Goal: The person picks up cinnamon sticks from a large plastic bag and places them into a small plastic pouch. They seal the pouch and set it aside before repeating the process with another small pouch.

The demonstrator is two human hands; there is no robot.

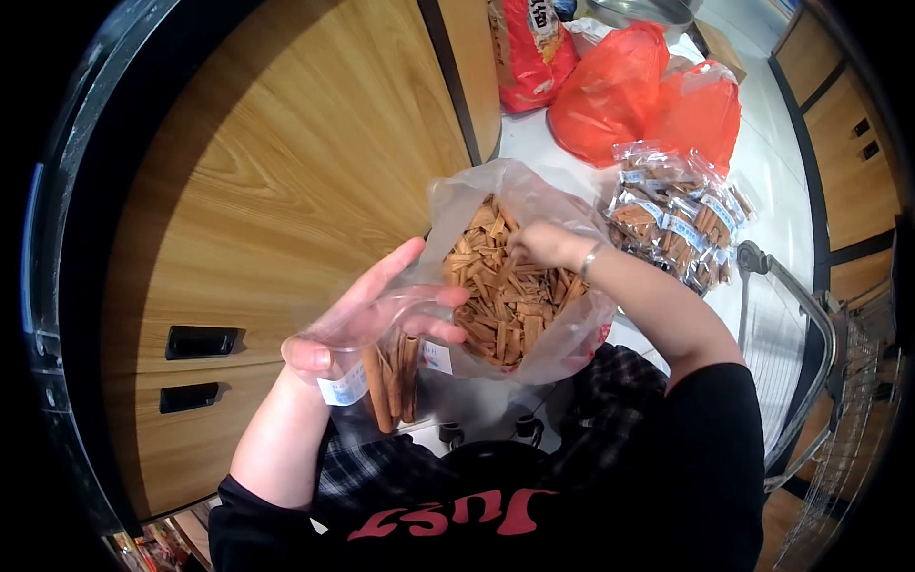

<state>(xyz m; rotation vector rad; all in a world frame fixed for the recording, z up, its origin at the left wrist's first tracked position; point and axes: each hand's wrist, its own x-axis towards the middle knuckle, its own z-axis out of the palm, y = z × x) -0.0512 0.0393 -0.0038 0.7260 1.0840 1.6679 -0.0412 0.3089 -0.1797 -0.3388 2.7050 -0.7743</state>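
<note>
My left hand [367, 310] holds a small clear plastic packet [345, 389] by its mouth, with the fingers spread and the thumb at the near side. Several cinnamon sticks [391, 386] stand inside this packet, which has a white and blue label. To its right, a large translucent plastic bag [467, 186] gapes wide, filled with broken pieces of cinnamon bark [510, 319]. My right hand [545, 246] reaches in over the bag's right side with curled fingers at the bark. What its fingertips hold, if anything, is hidden.
Filled, labelled packets [681, 214] lie piled on the white floor at right. Behind them are red plastic bags [610, 95] and a red printed sack [534, 52]. A wooden cabinet [286, 172] borders the left. A metal wire cart [810, 381] stands at right.
</note>
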